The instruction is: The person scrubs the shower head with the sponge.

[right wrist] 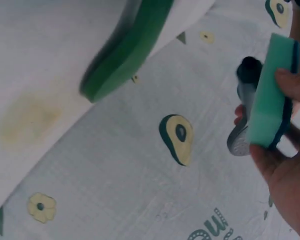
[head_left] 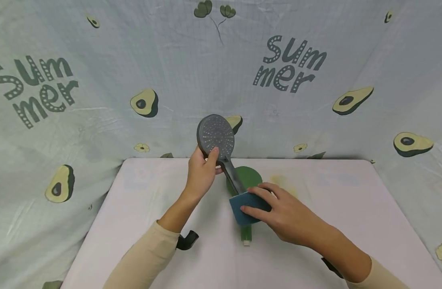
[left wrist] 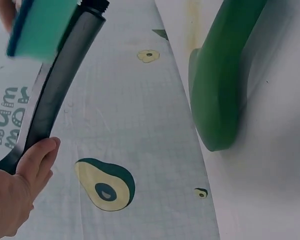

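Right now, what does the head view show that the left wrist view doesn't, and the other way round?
Only the head view shows the grey shower head's round face, the right hand and the table. Only the left wrist view shows the handle's threaded end beside the sponge. Both share the left hand gripping the handle, the sponge and the green shower head.

The right hand (right wrist: 285,170) pinches a teal sponge (right wrist: 272,95) against what seems a grey handle (right wrist: 246,87).
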`<state>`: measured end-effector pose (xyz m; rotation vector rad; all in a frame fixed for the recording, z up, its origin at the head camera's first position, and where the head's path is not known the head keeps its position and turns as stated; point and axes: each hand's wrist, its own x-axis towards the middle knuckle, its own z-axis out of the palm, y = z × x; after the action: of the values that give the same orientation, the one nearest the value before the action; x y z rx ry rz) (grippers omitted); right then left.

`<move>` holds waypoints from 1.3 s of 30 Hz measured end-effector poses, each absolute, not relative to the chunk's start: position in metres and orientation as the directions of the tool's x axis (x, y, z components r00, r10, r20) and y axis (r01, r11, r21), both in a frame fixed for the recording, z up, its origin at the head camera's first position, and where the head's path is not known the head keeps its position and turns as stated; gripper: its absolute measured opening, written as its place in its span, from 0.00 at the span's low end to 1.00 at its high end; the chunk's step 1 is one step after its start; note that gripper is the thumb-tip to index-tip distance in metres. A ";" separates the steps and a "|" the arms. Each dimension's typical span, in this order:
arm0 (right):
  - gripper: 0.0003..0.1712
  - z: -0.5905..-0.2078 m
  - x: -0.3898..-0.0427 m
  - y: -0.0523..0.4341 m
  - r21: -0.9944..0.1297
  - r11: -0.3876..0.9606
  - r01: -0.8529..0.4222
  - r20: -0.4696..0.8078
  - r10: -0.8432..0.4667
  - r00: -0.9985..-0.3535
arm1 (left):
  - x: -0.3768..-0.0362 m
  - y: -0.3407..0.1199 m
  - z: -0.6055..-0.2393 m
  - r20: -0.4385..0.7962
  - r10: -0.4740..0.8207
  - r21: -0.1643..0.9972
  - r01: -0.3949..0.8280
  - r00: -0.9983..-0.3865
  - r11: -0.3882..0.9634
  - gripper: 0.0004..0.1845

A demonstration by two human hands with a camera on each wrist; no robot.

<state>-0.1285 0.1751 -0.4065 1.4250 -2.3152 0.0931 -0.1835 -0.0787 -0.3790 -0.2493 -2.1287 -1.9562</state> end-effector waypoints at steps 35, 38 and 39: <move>0.42 -0.402 -0.118 0.171 -0.028 0.588 -0.809 0.394 -0.737 -0.549 | -0.182 -0.082 -0.380 0.261 0.055 0.964 0.263 -0.964 0.027 0.24; 0.39 -0.405 -0.127 0.167 -0.285 0.614 -0.736 0.406 -0.619 -0.673 | -0.180 -0.079 -0.383 0.258 0.047 0.964 0.254 -0.965 -0.080 0.25; 0.39 -0.405 -0.129 0.166 -0.359 0.608 -0.708 0.405 -0.582 -0.705 | -0.179 -0.078 -0.384 0.256 0.046 0.961 0.249 -0.966 -0.118 0.25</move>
<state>-0.1295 0.1657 -0.4051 1.0581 -2.5877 0.7381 -0.1793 -0.0781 -0.3845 -0.3370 -1.9886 -2.2263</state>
